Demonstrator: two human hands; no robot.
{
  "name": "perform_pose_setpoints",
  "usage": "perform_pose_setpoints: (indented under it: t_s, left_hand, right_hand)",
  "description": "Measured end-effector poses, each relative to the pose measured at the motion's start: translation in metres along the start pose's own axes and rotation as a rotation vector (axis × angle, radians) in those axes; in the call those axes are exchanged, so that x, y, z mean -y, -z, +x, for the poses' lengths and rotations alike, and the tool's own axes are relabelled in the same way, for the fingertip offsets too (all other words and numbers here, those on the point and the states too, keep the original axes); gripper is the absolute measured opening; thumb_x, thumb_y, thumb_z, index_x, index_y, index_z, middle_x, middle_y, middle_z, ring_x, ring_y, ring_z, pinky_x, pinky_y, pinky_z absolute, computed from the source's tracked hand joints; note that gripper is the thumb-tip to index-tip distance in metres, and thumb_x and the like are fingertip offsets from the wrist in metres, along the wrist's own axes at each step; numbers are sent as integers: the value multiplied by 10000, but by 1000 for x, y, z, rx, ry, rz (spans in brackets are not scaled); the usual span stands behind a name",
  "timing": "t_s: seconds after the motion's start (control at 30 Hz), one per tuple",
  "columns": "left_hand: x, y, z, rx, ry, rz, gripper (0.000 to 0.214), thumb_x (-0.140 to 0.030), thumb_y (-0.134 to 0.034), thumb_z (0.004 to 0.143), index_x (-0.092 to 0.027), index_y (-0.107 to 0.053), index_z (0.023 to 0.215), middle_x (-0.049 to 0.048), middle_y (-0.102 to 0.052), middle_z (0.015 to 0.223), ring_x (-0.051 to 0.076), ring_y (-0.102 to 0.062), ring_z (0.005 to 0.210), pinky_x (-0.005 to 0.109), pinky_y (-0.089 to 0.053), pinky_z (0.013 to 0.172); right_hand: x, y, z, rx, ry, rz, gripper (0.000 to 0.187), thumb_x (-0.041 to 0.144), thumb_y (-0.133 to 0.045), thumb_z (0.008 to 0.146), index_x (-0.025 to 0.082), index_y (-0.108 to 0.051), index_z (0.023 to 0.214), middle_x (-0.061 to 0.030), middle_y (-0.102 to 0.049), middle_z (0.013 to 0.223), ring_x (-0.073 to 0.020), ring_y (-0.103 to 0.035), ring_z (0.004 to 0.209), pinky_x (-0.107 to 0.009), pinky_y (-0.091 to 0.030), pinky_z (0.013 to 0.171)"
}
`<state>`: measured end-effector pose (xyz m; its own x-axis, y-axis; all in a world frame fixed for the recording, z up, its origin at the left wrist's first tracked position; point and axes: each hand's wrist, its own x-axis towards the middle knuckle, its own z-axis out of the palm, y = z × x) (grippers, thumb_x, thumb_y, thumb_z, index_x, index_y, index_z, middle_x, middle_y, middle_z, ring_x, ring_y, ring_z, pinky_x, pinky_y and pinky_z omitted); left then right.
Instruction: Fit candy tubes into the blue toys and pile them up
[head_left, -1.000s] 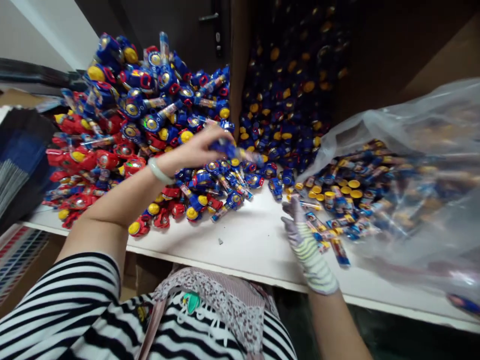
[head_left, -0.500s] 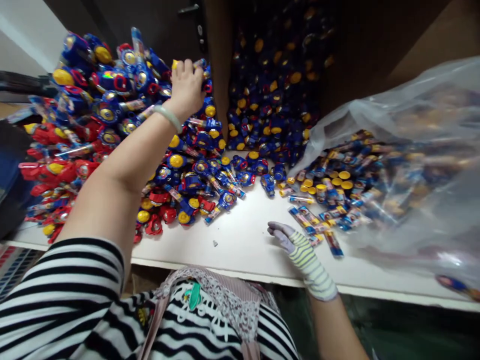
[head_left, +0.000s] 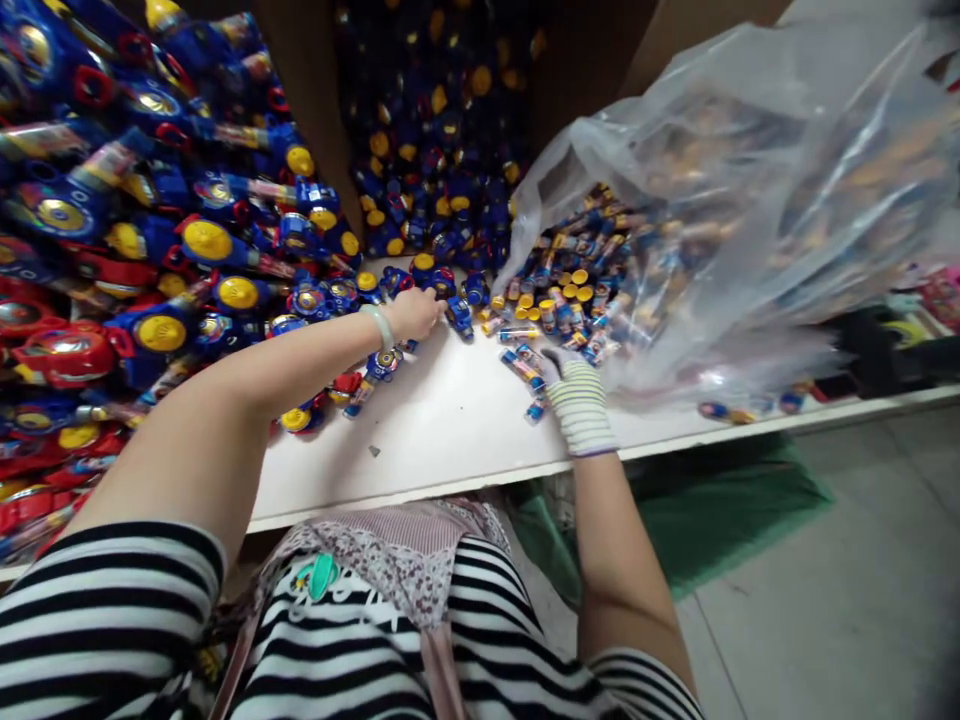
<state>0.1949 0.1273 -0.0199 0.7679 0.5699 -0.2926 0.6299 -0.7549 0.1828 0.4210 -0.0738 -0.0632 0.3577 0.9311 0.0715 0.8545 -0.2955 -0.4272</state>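
My left hand (head_left: 417,314), bare with a pale bangle at the wrist, reaches across to the near edge of a pile of blue toys. Its fingers are bent and held together, the tips against or just beside a blue toy (head_left: 459,318); the thumb and whatever lies under them are hidden. My right hand (head_left: 579,402) wears a striped glove and lies among small printed tubes with yellow ends. Several tubes (head_left: 523,366) lie just left of its thumb. The glove's back hides most of its fingers, so their grip does not show.
A heap of blue and red toys with yellow discs (head_left: 206,240) rises at the left. More blue toys fill a dark box (head_left: 442,120) behind. A clear plastic bag (head_left: 675,130) of tubes spreads to the right on the white table (head_left: 442,400). A small grey scrap (head_left: 374,451) lies near its front edge.
My left hand has come down and toward me from the top of the toy pile to its near edge. My right hand has moved forward onto the tubes. The view has turned right.
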Motion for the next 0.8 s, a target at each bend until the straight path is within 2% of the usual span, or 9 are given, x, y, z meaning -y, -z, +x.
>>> perform_pose_setpoints:
  t_s: [0.1,0.2,0.27,0.37,0.47,0.53,0.6,0.67,0.8]
  left_hand:
    - [6,13,-15,-84,-110,-348,428,-211,-694,672,-154,-644,1093,104,-604,1089,276,-587,1022,350,-445,892]
    - [3,19,-44,-139,-123,-949,427,-250,-688,655,-189,-614,1071,33,-619,997,173,-588,893,272,-478,780]
    - [-4,16,-64,-168,-40,-1341,427,-259,-678,640,-203,-571,1050,7,-599,911,133,-579,769,245,-485,665]
    - [-14,2,-88,-272,124,-1653,416,-316,-715,647,-218,-505,992,-27,-541,819,102,-553,643,219,-471,548]
    - [-21,-13,-100,-414,197,-1657,462,-341,-774,644,-217,-487,984,-42,-520,803,72,-534,599,184,-446,520]
    - [-24,-19,-105,-439,179,-1618,501,-320,-788,634,-212,-514,1038,-38,-528,808,69,-534,611,177,-449,540]
    - [-25,-20,-109,-439,147,-1553,486,-313,-776,649,-194,-557,1066,-24,-546,813,74,-531,626,181,-452,556]
    - [-22,-18,-114,-452,115,-1442,416,-317,-767,668,-174,-599,1021,-9,-569,820,79,-528,636,185,-447,563]
    - [-14,-7,-125,-392,15,-1211,330,-293,-765,684,-162,-626,953,9,-606,844,99,-552,688,205,-459,620]
  right_hand:
    - [21,-11,4,220,23,-222,357,327,-521,913,137,-661,1181,-189,-670,1126,-323,-611,1030,-459,-475,887]
    - [42,-20,12,278,56,-320,325,306,-580,876,130,-678,1130,-215,-636,1176,-357,-584,1064,-482,-458,874]
    - [50,-20,15,242,94,-221,281,299,-613,854,151,-690,1081,-195,-630,1185,-349,-567,1094,-486,-441,910]
    - [58,-15,7,155,114,286,315,353,-637,844,185,-632,1109,-131,-651,1134,-272,-604,1034,-440,-467,912]
    - [74,-15,-12,81,82,847,357,447,-659,823,218,-560,1079,-70,-659,1074,-205,-648,927,-374,-515,834]
    - [90,-19,-23,41,45,982,380,465,-711,773,228,-545,1020,-49,-662,1039,-191,-657,898,-352,-520,813]
    - [104,-23,-30,39,19,966,380,463,-716,768,227,-545,1012,-46,-675,997,-188,-663,852,-339,-520,786]
    - [114,-25,-32,86,64,854,361,469,-657,819,219,-564,1063,-64,-692,996,-198,-666,834,-335,-514,771]
    - [120,-16,-33,172,270,398,400,496,-542,892,198,-638,1141,-126,-710,1067,-261,-661,928,-355,-472,821]
